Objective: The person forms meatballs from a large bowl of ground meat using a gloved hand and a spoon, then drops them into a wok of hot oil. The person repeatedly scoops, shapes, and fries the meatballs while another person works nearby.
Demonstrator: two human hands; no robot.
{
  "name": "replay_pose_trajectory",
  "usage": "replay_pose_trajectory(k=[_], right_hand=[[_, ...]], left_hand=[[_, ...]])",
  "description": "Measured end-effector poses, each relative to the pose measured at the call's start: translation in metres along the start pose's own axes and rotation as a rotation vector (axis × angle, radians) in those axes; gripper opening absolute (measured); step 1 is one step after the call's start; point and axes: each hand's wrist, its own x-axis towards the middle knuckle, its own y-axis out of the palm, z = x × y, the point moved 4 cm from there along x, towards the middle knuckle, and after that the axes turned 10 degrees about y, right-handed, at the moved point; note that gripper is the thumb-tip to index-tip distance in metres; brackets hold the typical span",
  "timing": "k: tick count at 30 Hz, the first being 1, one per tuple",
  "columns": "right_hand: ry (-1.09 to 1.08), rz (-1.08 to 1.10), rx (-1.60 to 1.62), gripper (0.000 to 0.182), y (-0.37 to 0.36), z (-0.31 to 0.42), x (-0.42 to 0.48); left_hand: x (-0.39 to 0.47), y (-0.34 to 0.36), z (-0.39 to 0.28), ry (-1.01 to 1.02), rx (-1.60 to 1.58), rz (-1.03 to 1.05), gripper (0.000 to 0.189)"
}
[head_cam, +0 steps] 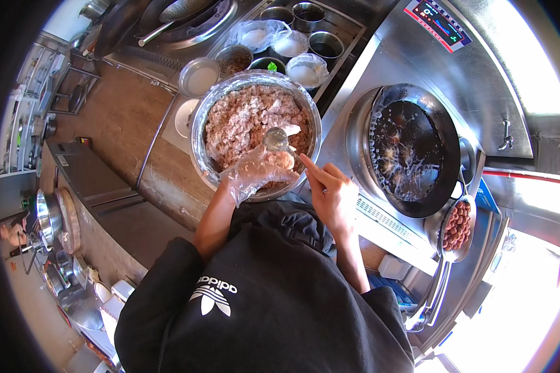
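A large metal bowl (197, 154) full of raw minced meat (247, 121) stands before me. My left hand (261, 170), in a clear plastic glove, is over the bowl's near side with a lump of the mince in its grip. The right hand (329, 186) is bare and holds a metal spoon (276, 139) by its handle; the spoon's bowl is at the top of the gloved hand. To the right sits a black wok (451, 158) of bubbling oil, with pale pieces (394, 154) frying in it.
A strainer (469, 205) of browned meatballs (457, 226) rests beside the wok's near right rim. Beyond the bowl are metal seasoning pots (325, 45), some covered with plastic. A ladle (156, 33) lies across another wok at the upper left. A steel counter (107, 200) runs along the left.
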Motion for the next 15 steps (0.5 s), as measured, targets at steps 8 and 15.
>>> replay_pose_trajectory(k=[8, 15], right_hand=[[0.087, -0.016, 0.08, 0.029, -0.027, 0.006, 0.014], [-0.027, 0.079, 0.005, 0.029, -0.038, 0.014, 0.005]], left_hand=[[0.01, -0.017, -0.005, -0.476, -0.851, 0.111, 0.073], [0.018, -0.035, -0.006, -0.518, -0.863, 0.187, 0.068]])
